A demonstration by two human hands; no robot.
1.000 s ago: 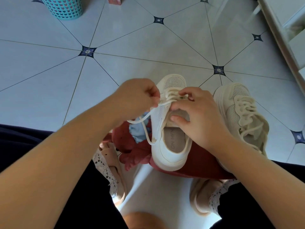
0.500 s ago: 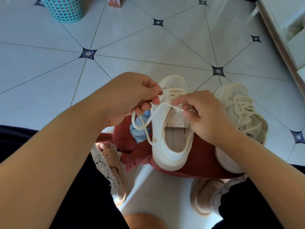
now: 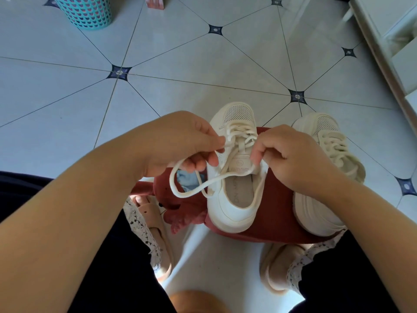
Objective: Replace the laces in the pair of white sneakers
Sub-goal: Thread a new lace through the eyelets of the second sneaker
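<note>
A white sneaker (image 3: pixel 232 208) sits toe-away on a red cloth (image 3: pixel 277 213) in front of me. Its cream lace (image 3: pixel 187 193) is threaded through the lower eyelets and hangs in a loose loop off the shoe's left side. My left hand (image 3: pixel 180 143) pinches one strand of that lace beside the tongue. My right hand (image 3: pixel 291 154) pinches the other strand at the shoe's upper right eyelets. The second white sneaker (image 3: pixel 327 177) lies to the right, fully laced, partly behind my right hand and forearm.
A teal mesh basket (image 3: pixel 85 12) stands on the tiled floor at the far left. A white cabinet (image 3: pixel 392 55) runs along the right edge. A red plush toy (image 3: pixel 178 213) and blue fabric lie left of the shoe. My slippered feet flank the cloth.
Both hands have drawn back from the eyelets towards me, pulling the lace ends out. The loop at the shoe's left has grown longer.
</note>
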